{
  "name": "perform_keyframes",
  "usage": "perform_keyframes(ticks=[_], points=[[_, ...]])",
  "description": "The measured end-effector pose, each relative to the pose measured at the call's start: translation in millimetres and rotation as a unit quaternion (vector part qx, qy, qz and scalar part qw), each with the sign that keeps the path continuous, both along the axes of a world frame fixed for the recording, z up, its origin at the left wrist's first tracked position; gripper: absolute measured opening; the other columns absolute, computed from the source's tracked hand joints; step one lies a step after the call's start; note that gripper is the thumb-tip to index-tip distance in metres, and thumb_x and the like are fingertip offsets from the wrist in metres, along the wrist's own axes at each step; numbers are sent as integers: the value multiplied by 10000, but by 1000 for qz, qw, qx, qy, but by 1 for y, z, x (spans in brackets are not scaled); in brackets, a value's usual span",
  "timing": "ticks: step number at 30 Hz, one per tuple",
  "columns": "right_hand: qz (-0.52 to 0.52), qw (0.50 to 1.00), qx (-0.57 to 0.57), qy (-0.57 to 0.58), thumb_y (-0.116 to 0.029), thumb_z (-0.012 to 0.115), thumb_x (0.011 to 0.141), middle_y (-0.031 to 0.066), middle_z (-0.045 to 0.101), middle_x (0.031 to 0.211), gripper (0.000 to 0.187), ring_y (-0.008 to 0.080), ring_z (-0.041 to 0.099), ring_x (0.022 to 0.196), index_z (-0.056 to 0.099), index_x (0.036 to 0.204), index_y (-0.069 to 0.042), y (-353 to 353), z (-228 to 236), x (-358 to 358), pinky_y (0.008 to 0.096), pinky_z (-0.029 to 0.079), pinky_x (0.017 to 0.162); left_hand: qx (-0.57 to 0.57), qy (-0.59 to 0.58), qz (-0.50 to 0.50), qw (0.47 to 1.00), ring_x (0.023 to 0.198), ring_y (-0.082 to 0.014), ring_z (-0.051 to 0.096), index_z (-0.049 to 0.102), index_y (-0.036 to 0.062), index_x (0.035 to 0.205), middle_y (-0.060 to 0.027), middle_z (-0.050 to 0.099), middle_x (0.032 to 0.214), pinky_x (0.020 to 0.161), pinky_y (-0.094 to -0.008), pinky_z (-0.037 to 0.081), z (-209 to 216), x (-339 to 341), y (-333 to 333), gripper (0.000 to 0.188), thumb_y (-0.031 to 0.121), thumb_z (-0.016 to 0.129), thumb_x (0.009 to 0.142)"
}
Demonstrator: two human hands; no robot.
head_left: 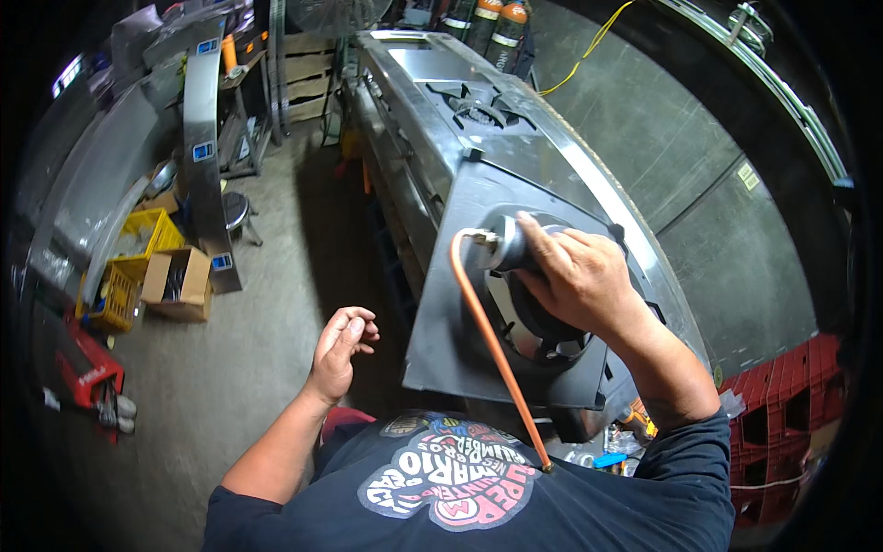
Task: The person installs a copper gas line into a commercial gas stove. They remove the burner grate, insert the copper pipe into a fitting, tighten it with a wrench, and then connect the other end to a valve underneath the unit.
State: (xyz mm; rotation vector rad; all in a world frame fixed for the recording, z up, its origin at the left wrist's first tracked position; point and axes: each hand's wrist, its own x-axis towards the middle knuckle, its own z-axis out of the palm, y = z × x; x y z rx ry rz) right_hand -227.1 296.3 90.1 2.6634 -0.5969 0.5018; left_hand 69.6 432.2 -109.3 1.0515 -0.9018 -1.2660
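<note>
My right hand (584, 271) grips a dark round part (511, 245) with a silvery metal end. From a fitting on that end a copper-coloured tube (487, 331) bends down toward my shirt and finishes in a small brass-like tip. Behind and under the hand lies a black square plate (460, 340) with a round central opening, resting tilted on the near end of a long stainless-steel stove (552, 152). Whether the round part touches the plate is hard to tell. To the left of the plate, my left hand (342, 351) hovers with loosely curled fingers, holding nothing.
Farther along the stove sits a black burner grate (480, 109). Gas cylinders (504, 41) stand behind it. Red crates (782, 396) are at the right, and tools (635, 421) lie below the plate. A cardboard box (177, 283) and yellow crates (147, 239) stand on the left floor.
</note>
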Motion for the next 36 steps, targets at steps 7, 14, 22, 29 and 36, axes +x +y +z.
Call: perform_keyframes(ticks=[7, 14, 22, 29, 36], points=[[51, 997, -58, -30, -260, 814, 764, 21, 638, 810, 716, 177, 656, 721, 557, 1379, 1, -73, 21, 190, 315, 516, 581, -106, 4, -119, 987, 1206, -221, 593, 494, 18, 1391, -135, 594, 1338, 1053, -360, 458, 2, 133, -120, 518, 411, 486, 1056], [84, 988, -1, -129, -223, 826, 774, 107, 636, 768, 705, 278, 658, 649, 549, 1366, 42, -184, 18, 335, 377, 528, 583, 42, 249, -290, 923, 1170, -270, 626, 497, 44, 1400, -150, 600, 1347, 974, -411, 527, -9, 228, -242, 559, 474, 481, 1043], [231, 718, 380, -535, -114, 726, 957, 87, 696, 979, 454, 113, 639, 886, 441, 1294, -5, -413, 21, 468, 277, 533, 785, 7, 425, -123, 897, 1087, -286, 666, 516, 72, 1392, -135, 648, 1274, 848, -456, 599, 11, 284, -480, 586, 535, 462, 1037], [148, 751, 464, -447, -467, 609, 999, 104, 632, 1351, 612, 264, 616, 1223, 515, 1458, -72, -624, 162, 411, 497, 463, 1020, -139, 304, -7, 942, 1177, -287, 626, 546, 54, 1387, -104, 634, 1318, 1019, -410, 511, 135, 410, -720, 672, 612, 472, 1019], [-68, 898, 274, -338, -648, 726, 859, 217, 603, 1389, 915, 323, 561, 1312, 454, 1513, -68, -792, 149, 439, 429, 438, 1082, -327, 166, 226, 902, 1159, -221, 611, 532, -82, 1340, -170, 608, 1328, 1010, -353, 490, 187, 482, -974, 675, 417, 748, 940]])
